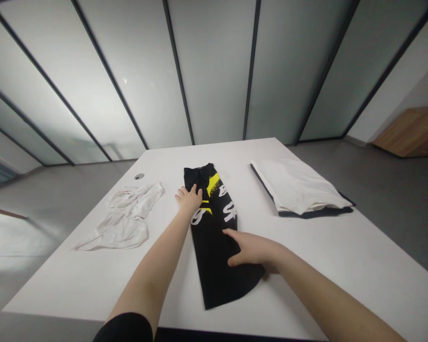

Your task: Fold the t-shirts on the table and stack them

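Worktop beneath, left hand and right hand, fingers wide, touch the garment, seemingly to flatten it.

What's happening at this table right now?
A person has both bare hands on a black garment with yellow and white print, which lies lengthwise on the white table. The left hand is near its far end, and the right hand is at its right edge, closer in. A crumpled white cloth lies to the left. To the right, a white cloth lies flat over something dark.
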A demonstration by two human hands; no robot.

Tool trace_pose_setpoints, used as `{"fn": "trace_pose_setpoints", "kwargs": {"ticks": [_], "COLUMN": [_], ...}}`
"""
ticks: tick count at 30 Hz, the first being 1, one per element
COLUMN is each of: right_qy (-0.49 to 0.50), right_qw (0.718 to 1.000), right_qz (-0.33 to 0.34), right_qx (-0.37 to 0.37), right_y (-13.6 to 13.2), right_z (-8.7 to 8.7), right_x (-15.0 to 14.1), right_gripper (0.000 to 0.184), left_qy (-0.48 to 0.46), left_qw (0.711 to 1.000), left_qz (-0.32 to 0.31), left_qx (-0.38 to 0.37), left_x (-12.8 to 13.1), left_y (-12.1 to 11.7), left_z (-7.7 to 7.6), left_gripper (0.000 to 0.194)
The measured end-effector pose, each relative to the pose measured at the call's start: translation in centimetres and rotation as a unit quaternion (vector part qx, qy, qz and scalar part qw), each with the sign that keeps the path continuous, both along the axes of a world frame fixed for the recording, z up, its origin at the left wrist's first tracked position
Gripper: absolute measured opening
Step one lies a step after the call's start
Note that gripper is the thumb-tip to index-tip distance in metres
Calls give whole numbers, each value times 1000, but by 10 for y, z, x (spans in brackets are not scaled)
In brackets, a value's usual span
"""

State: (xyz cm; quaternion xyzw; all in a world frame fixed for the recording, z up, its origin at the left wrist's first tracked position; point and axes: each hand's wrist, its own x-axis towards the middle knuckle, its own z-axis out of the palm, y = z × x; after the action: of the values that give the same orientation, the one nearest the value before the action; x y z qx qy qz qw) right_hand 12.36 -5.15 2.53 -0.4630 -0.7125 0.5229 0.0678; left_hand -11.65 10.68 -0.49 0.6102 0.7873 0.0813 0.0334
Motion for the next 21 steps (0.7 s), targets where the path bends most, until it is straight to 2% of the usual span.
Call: {"fn": "trace_pose_setpoints", "kwargs": {"ticks": [4,7,9,11,13,14,15,16,18,21], "right_qy": [32,25,25,17,-4,-15,-22,-23,-2,58], "right_qw": [999,999,993,960,899,878,869,871,894,942], "right_qz": [-1,31,74,147,239,279,308,324,317,227], "right_qx": [-12,-10,-85,-238,-366,-389,-388,-370,-318,-240], "right_y": [-15,-20,-19,-15,-9,-5,-2,2,7,12], "right_z": [-2,0,1,2,5,8,11,15,22,23], "right_x": [-21,-26,-26,-23,-18,-14,-9,-4,7,16], "right_gripper": [109,101,92,92,94,92,85,77,64,52], "left_qy": [8,7,5,9,16,18,21,24,29,25], "left_qw": [1000,1000,1000,1000,999,999,998,997,996,992], "left_qz": [-16,-13,0,10,13,13,11,6,-18,-79], "left_qx": [-15,-24,-16,3,32,47,60,72,89,91], "left_x": [-5,-4,0,6,12,15,18,19,21,20], "left_y": [19,30,32,30,24,21,18,15,9,3], "left_z": [8,12,11,7,2,-1,-2,-4,-4,-1], "left_gripper": [67,66,65,63,63,64,64,64,63,61]}}
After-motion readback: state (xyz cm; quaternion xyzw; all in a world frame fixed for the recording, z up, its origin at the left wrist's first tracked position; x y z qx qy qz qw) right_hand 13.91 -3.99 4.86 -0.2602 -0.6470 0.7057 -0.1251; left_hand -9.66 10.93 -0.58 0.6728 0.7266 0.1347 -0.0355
